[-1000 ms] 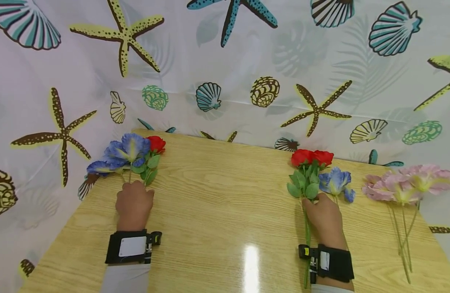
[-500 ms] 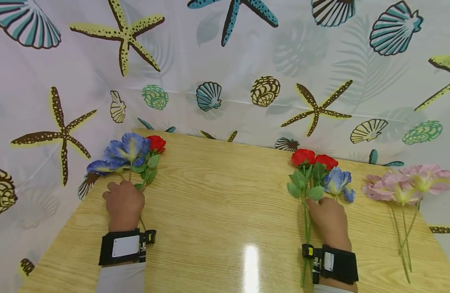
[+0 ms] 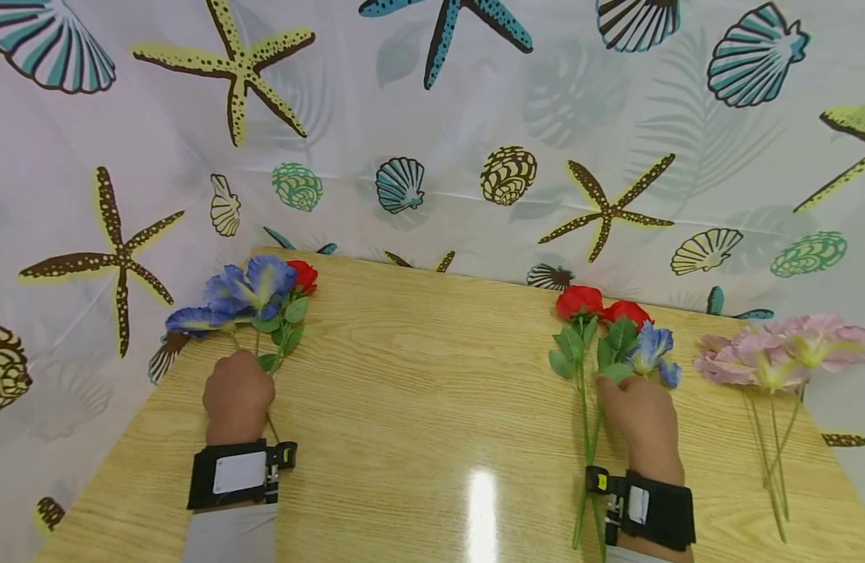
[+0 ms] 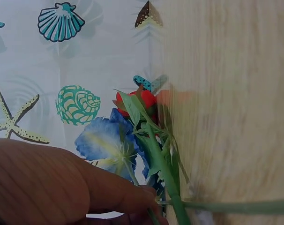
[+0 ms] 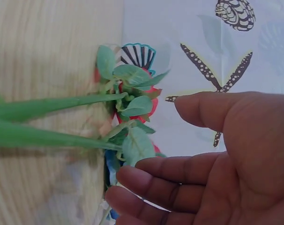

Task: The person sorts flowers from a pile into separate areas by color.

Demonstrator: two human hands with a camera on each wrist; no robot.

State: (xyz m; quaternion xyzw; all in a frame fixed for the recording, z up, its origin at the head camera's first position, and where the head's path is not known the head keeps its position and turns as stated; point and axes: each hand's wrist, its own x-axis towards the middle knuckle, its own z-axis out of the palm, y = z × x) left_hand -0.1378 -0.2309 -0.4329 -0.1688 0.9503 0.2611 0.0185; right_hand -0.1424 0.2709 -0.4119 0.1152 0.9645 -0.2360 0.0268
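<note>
At the left end of the table, my left hand [image 3: 238, 395] pinches the thin stem of a blue artificial flower [image 3: 270, 283] between thumb and finger. Another blue bloom [image 3: 193, 319] lies left of it. A red rose [image 3: 303, 276] with green leaves lies just to the right. On the right side, two red roses, one [image 3: 579, 302] left of the other [image 3: 628, 314], lie with stems crossing. My right hand [image 3: 644, 414] is beside the right rose's leaves; the right wrist view shows its thumb and fingers apart, holding nothing. A blue flower [image 3: 652, 349] lies partly behind that rose.
Several pink flowers [image 3: 820, 344] with thin stems lie at the table's right end. The wooden table [image 3: 432, 407] meets a white shell-and-starfish cloth [image 3: 446, 117] behind and at the sides.
My left hand has moved left, and the blue flower has shifted slightly right. My right hand has moved right with the right rose, spreading the two roses apart, and its fingers are now off the stem.
</note>
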